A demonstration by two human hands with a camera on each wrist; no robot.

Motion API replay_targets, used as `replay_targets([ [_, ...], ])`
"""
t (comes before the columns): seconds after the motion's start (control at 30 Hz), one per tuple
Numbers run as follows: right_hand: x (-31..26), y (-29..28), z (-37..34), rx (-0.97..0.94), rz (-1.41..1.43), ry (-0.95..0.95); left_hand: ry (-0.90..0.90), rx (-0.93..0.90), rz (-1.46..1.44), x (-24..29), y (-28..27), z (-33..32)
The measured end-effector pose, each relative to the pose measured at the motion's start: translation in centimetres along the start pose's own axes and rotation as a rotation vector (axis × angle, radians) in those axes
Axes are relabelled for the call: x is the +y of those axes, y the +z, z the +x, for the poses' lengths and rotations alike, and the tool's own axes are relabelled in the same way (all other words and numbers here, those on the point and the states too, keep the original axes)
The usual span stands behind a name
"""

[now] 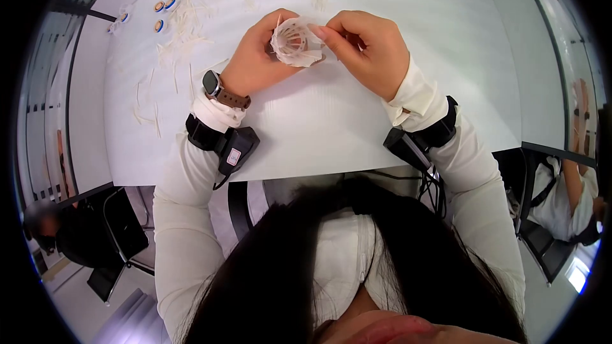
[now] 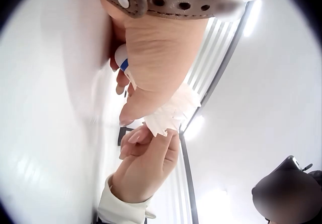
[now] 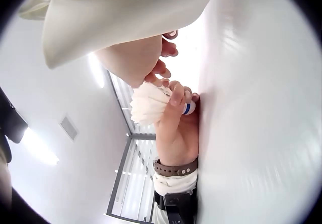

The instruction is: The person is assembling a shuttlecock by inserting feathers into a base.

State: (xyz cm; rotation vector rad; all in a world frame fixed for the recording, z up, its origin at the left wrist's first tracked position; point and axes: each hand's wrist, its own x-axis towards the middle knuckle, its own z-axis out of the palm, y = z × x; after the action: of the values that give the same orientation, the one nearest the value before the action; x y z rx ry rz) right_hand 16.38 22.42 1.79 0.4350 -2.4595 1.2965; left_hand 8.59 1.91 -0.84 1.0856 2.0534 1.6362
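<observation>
A white feather shuttlecock [image 1: 297, 56] is gripped by my left hand [image 1: 254, 60], its open feather end turned up toward the head camera. My left fingers wrap round its lower part, and in the right wrist view its blue-banded base [image 3: 188, 108] shows beside them. At the right side of the feather rim, my right hand [image 1: 373, 48] pinches a feather edge between thumb and index finger. The left wrist view shows the ragged feather tips [image 2: 173, 114] right at the right fingertips. Part of the skirt is hidden behind the left thumb.
Loose pale feather shafts [image 1: 185, 19] lie scattered over the white table [image 1: 306, 134] at the left and back. Several small round pieces with blue rims [image 1: 159, 25] sit among them. Partition panels [image 1: 89, 102] flank the table, and other people are seated beyond both sides.
</observation>
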Motion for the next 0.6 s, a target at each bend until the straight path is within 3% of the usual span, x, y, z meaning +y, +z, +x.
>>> replay_targets([
  [0.6,0.48,0.55,-0.12,-0.014,0.032,0.012,-0.026,-0.036,0.037,-0.12,-0.05,-0.16],
])
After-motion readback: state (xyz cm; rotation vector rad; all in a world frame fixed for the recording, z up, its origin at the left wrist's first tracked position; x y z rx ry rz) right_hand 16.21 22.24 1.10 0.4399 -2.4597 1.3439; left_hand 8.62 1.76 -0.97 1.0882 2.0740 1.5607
